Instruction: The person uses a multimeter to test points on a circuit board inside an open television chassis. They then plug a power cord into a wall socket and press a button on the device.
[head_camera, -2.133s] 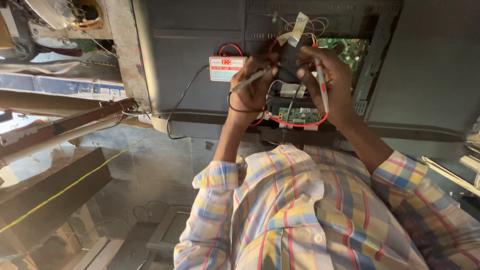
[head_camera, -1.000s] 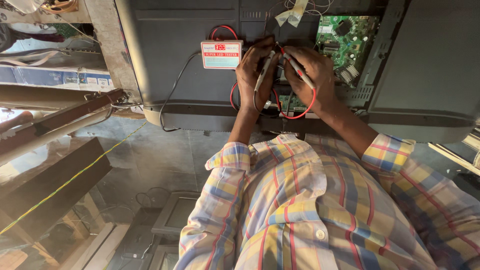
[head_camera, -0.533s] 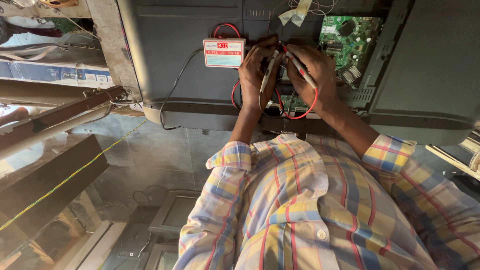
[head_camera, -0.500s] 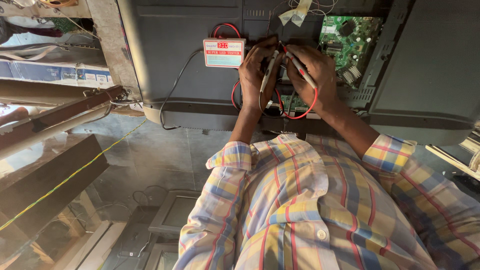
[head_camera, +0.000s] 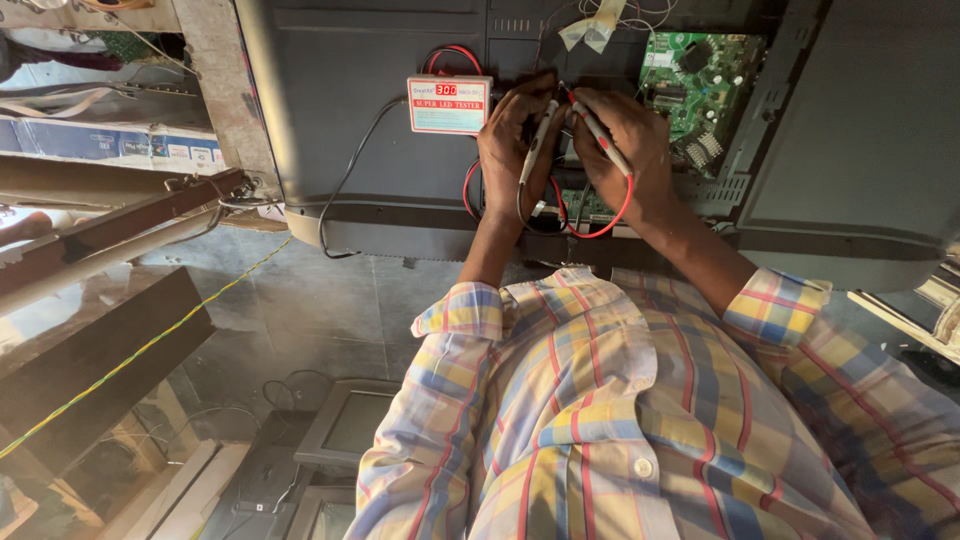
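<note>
My left hand (head_camera: 515, 140) and right hand (head_camera: 620, 140) now sit closer together than two seconds ago, the black probe (head_camera: 535, 140) and red probe (head_camera: 600, 135) tips nearly meeting above my knuckles, nearer the white tester box (head_camera: 449, 104).

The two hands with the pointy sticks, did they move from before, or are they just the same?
They moved a little. Two seconds back the left hand and right hand were apart, each tilting its probe. Then they drew together, and now the black probe and red probe point at almost one spot on the dark back panel. Each hand kept its probe. The small white tester box stayed put.
</note>
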